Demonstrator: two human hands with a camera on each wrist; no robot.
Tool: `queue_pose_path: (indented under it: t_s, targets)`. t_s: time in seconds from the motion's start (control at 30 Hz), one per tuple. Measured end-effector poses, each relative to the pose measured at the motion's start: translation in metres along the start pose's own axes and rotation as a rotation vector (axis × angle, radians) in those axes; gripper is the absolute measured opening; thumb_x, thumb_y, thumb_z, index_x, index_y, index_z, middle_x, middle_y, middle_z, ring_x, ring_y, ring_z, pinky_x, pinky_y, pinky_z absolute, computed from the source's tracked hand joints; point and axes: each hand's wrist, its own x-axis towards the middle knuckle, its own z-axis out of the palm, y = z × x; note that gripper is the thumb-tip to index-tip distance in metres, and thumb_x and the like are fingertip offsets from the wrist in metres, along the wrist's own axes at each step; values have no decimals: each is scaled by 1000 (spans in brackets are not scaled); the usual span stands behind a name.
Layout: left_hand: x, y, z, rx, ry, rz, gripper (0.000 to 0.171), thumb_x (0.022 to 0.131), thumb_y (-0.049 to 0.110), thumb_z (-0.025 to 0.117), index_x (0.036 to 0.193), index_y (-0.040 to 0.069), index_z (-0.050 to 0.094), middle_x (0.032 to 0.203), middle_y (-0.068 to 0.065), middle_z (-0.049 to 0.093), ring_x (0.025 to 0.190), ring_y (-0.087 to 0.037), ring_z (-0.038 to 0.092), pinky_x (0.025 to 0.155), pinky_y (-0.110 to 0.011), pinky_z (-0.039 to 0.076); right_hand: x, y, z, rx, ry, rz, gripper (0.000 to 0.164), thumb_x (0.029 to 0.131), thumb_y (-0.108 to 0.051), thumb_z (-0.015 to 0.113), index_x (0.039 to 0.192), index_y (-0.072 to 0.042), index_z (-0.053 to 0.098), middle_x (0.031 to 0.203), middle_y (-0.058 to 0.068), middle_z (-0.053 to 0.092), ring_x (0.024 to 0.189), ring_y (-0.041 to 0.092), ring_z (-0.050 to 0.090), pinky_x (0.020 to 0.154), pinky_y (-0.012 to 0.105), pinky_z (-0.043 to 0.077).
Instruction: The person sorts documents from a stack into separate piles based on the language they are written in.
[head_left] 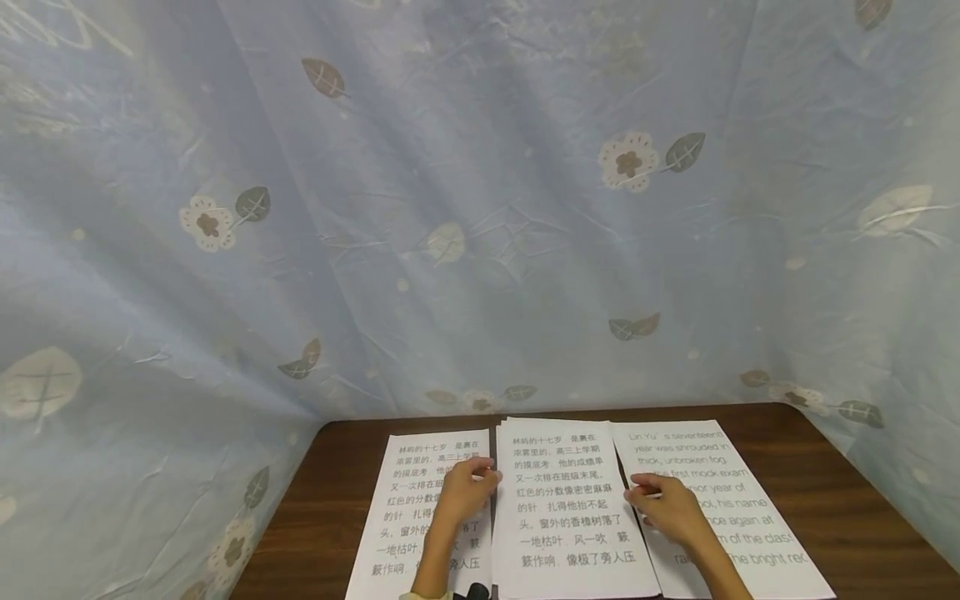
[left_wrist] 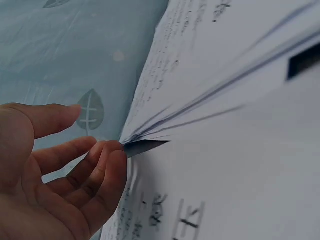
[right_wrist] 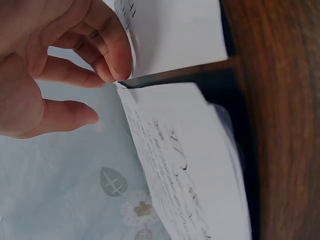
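Printed paper sheets lie in three groups: a left sheet point(head_left: 405, 475) and a middle stack point(head_left: 562, 500) with Chinese text, and a right sheet point(head_left: 750, 533) in English. My left hand point(head_left: 465, 492) is over the left sheet, beside the middle stack's left edge. In the left wrist view, this hand point(left_wrist: 75, 175) has its thumb apart from loosely bent fingers, whose tips meet the paper edges. Over the right sheet, close to the stack's right edge, is my right hand point(head_left: 667, 504). The right wrist view shows its thumb point(right_wrist: 70, 116) apart from its bent fingers; fingertips are right at the paper edges.
The papers lie on a dark brown wooden table point(head_left: 300, 500) with rounded back corners. A pale blue curtain point(head_left: 480, 250) with leaf and flower prints hangs behind the table and along its sides. A small black object point(head_left: 477, 591) shows near my left wrist.
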Motion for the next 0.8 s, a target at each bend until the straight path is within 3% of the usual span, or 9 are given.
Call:
queue_pose_path:
  t_s: [0.27, 0.43, 0.8]
  targets:
    - [-4, -5, 9, 15, 10, -11, 47, 99, 21, 74, 137, -5, 68, 113, -16, 73, 72, -17, 69, 59, -28, 58, 1, 3, 4, -41, -35, 19, 50, 97, -19, 73, 135, 12, 66, 109, 14, 75, 79, 15, 69, 66, 29, 62]
    - [-4, -6, 11, 48, 12, -18, 47, 98, 22, 74, 137, -6, 68, 109, -13, 73, 75, -15, 67, 62, -27, 57, 1, 4, 8, -55, -47, 24, 48, 97, -21, 74, 132, 11, 68, 108, 15, 77, 78, 15, 70, 65, 30, 62]
    - [0, -3, 11, 149, 27, 18, 45, 97, 23, 75, 132, -5, 71, 93, -4, 71, 72, -12, 61, 58, -23, 48, 7, -2, 9, -62, -64, 19, 46, 97, -21, 74, 130, 11, 69, 109, 17, 77, 79, 16, 70, 66, 30, 62]
